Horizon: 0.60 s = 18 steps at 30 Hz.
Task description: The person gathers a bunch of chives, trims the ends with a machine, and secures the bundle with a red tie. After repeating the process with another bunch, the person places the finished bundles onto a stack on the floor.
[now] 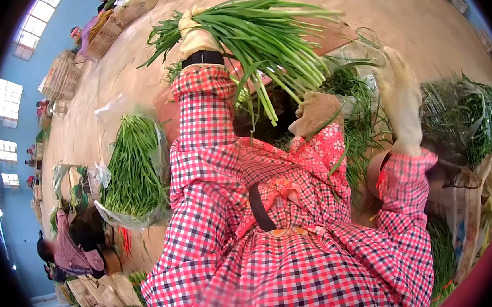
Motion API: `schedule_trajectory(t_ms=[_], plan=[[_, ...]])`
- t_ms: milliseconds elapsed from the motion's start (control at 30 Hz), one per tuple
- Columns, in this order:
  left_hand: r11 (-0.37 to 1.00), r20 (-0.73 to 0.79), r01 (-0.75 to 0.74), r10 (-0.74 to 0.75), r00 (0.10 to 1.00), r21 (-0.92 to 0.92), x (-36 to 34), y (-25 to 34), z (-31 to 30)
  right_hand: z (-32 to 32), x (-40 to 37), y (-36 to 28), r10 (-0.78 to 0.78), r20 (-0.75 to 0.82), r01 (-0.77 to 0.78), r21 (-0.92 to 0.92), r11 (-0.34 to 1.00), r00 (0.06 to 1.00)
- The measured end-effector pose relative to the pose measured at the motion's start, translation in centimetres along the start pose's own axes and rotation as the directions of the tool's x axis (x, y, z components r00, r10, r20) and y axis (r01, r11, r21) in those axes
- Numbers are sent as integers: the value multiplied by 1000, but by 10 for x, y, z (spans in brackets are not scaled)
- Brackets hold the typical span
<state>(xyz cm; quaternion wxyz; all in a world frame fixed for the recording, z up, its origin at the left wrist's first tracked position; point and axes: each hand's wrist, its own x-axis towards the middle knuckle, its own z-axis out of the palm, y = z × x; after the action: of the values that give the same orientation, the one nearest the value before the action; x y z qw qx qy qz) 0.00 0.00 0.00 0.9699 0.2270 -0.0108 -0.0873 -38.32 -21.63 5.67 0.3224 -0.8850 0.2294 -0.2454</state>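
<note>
My left hand (197,36), in a cream glove, is wrapped around a bunch of long green chives (272,43), held up in front of me. Their pale stem ends fan out to the right and downward, while the leaf tips stick out on the left. On the right, my right hand (400,100), gloved too, is raised with its fingers stretched out and apart from the bunch. Loose green leaves (350,92) hang and lie just left of it, with a few thin blades near its fingertips. Nothing shows in that palm, though the fingers are slightly blurred.
A large pile of chives (133,167) lies in clear plastic at the left. Another plastic-wrapped bundle (466,115) stands at the right. A co-worker (73,245) sits low at the left, and stacked crates (61,75) line the blue wall.
</note>
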Motion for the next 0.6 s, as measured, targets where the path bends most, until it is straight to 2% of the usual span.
schedule_trajectory(t_ms=[33,67,100,133,167,200,233,300,333,400,500,533,567,600], plan=[[999,-24,-22,23,999,35,-13,0,10,10,-10,-9,-296,-151,268,-183,946,943],[997,-48,-42,46,998,70,-20,-1,16,20,-14,-20,-579,-237,469,-391,792,780],[990,-8,-64,65,998,122,-12,15,26,48,-9,-39,-648,-291,601,-243,761,704],[989,9,-70,70,998,128,-14,14,29,58,-3,-58,-742,-256,715,-207,668,620],[988,25,-73,70,997,134,-16,12,33,73,-1,-75,-755,-229,707,-264,656,614],[999,16,-49,50,999,-14,-20,10,37,88,1,-85,-765,-197,698,-317,642,614],[993,32,-67,65,997,94,-22,11,40,103,12,-86,-817,-156,707,-430,562,555],[947,68,-110,93,993,303,-26,18,43,115,33,-80,-889,-128,811,-369,454,439],[907,85,-131,105,991,400,-27,21,45,111,32,-76,-868,-157,832,-247,497,471],[884,60,-116,99,993,454,-28,28,50,97,28,-65,-819,-194,836,9,549,540],[847,17,-74,77,997,527,-24,32,53,61,10,-40,-720,-162,727,311,612,675],[926,188,-55,-17,982,374,4,38,33,51,-3,-26,-558,-139,548,479,685,818],[956,306,-64,-27,952,285,19,39,19,44,-14,-10,-375,-77,337,627,702,924],[980,419,-50,-36,907,194,34,39,6,42,-18,4,-249,-6,210,554,805,969]])
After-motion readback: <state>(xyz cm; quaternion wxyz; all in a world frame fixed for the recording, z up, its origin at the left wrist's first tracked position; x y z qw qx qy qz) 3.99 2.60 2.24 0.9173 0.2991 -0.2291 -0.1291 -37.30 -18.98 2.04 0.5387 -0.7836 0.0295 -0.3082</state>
